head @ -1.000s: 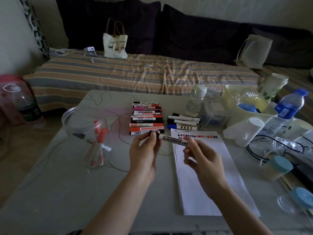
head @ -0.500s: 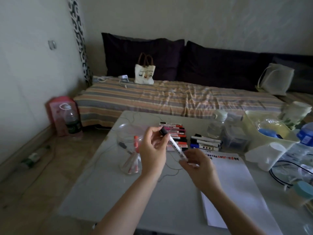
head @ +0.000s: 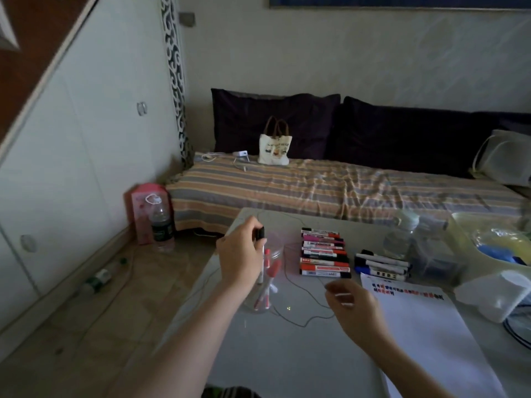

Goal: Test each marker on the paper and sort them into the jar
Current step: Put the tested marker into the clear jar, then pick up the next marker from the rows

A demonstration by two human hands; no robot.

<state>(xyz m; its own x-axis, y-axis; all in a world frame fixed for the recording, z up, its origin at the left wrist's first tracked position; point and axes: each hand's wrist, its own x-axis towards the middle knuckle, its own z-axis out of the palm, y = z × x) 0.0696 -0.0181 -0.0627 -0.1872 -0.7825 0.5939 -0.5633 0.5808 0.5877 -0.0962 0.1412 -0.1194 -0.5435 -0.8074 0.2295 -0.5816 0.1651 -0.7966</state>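
I'm holding a black-capped marker point(head: 262, 255) upright in my left hand point(head: 241, 255) grip over the clear jar point(head: 265, 285) at frame centre, right hand point(head: 355, 307) hovering loosely curled, holding nothing, beside the paper point(head: 425, 328).

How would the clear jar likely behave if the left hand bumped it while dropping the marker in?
The clear jar looks thin-walled and nearly empty, so probably light and apt to slide. Its markers lean sideways, which may encourage tipping. The left hand holds the black-capped marker upright at its mouth.

Nothing legible: print on tote bag point(head: 273, 149), marker labels point(head: 324, 258) and paper point(head: 408, 294) scribbles too blurred.
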